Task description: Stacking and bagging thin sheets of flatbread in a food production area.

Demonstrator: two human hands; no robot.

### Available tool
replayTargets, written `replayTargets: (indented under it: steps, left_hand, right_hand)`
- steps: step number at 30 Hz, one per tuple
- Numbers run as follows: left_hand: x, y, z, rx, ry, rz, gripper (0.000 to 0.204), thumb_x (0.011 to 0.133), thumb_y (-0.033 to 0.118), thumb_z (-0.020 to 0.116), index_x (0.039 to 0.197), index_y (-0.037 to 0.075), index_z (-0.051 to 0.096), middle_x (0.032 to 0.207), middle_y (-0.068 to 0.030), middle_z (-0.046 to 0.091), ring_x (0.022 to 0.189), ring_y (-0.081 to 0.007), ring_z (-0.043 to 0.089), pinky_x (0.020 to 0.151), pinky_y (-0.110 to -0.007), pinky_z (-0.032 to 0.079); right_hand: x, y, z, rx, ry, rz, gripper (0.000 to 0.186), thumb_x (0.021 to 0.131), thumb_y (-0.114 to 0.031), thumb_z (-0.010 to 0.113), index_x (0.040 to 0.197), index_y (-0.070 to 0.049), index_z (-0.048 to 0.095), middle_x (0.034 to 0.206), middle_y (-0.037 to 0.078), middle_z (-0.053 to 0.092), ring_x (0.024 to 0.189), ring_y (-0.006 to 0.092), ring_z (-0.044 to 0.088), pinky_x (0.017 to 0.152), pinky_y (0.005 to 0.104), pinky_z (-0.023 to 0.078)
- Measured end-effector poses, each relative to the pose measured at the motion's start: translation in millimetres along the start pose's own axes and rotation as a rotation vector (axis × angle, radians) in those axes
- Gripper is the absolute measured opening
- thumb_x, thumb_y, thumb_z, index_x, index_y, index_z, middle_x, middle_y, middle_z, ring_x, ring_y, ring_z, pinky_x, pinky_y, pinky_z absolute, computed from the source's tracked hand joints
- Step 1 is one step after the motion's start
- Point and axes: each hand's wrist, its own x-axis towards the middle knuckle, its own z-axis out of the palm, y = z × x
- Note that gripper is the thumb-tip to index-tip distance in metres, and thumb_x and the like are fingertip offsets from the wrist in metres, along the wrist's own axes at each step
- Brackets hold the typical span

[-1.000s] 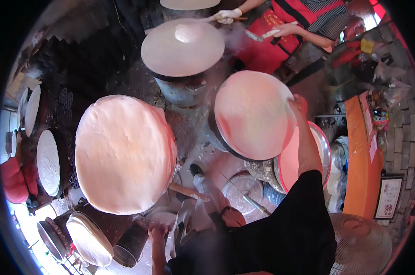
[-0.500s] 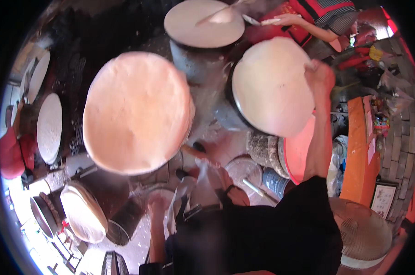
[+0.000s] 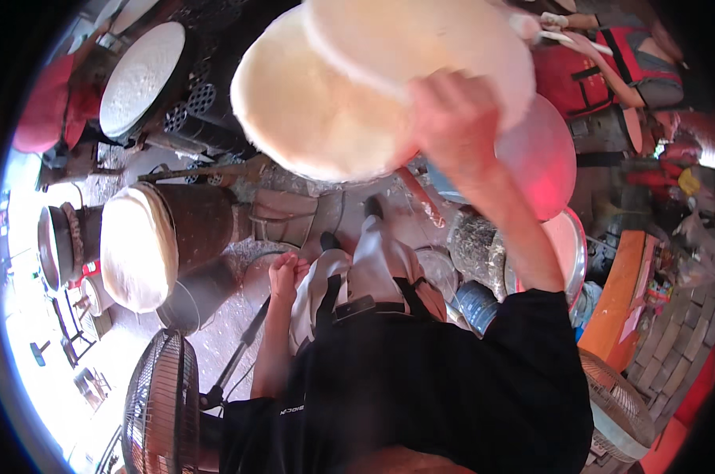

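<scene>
My right hand (image 3: pixel 456 110) is closed on the near edge of a large thin round flatbread (image 3: pixel 421 47). This flatbread lies or hangs partly over a second pale round flatbread (image 3: pixel 310 110); whether they touch I cannot tell. Motion blurs the hand and the upper flatbread's edge. To the right of the hand, a round griddle (image 3: pixel 539 158) shows a bare surface with a reddish glare. My left hand (image 3: pixel 285 272) hangs low beside my left leg, fingers curled, with nothing visible in it.
At the left stand another flatbread stack (image 3: pixel 139 249) and a white-topped round griddle (image 3: pixel 142 79). A standing fan (image 3: pixel 164 403) is at lower left, another fan (image 3: pixel 618 403) at lower right. One co-worker (image 3: pixel 642 63) holds a pale stick at upper right; another person is at upper left.
My right hand has moved left with the flatbread, from above the right griddle to over the other flatbread. The view has shifted, and the right griddle's surface now shows.
</scene>
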Motion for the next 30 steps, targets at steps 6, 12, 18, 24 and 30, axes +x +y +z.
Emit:
replayTargets:
  steps: [6,12,18,24,30]
  left_hand:
    - [-26,33,7,-0.015,0.005,0.081,0.015,0.096,0.012,0.058,0.107,0.002,0.06,0.086,-0.011,0.067,0.072,-0.0192,0.067,0.064,-0.029,0.057]
    - [-36,63,56,-0.001,-0.103,0.142,0.021,0.096,0.013,0.059,0.113,0.0,0.059,0.091,-0.0121,0.068,0.079,-0.0194,0.068,0.071,-0.03,0.058]
    - [-54,104,135,0.087,-0.337,0.092,0.025,0.099,0.017,0.056,0.118,0.001,0.058,0.099,-0.013,0.069,0.086,-0.0205,0.069,0.078,-0.032,0.057]
    - [-43,113,186,0.107,-0.533,-0.033,0.025,0.099,0.016,0.056,0.118,0.0,0.058,0.104,-0.0148,0.069,0.09,-0.0216,0.069,0.082,-0.034,0.056]
    - [-44,115,205,-0.022,-0.726,-0.052,0.045,0.095,0.032,0.063,0.126,0.0,0.055,0.121,-0.0184,0.063,0.107,-0.0283,0.064,0.092,-0.038,0.053]
  right_hand:
    - [-66,-57,95,0.22,-0.219,-0.035,0.005,0.068,-0.011,0.061,0.072,-0.009,0.059,0.072,0.006,0.053,0.07,0.0249,0.056,0.063,0.0401,0.042]
    - [-78,-61,79,0.384,-0.172,-0.019,0.016,0.069,-0.008,0.062,0.085,-0.005,0.062,0.073,0.006,0.051,0.074,0.0257,0.055,0.067,0.041,0.043]
    - [-99,-62,41,0.544,-0.158,0.257,0.036,0.081,-0.015,0.068,0.114,0.0,0.063,0.103,0.018,0.063,0.098,0.0366,0.061,0.088,0.0474,0.048]
    - [-226,-24,72,1.11,-0.811,1.416,0.034,0.093,-0.033,0.064,0.098,0.0,0.065,0.074,0.007,0.062,0.061,0.0165,0.06,0.057,0.0324,0.05]
    - [-166,5,21,1.161,-0.924,1.361,0.03,0.096,-0.032,0.062,0.081,-0.006,0.06,0.06,0.001,0.056,0.048,0.0082,0.051,0.045,0.0235,0.041]
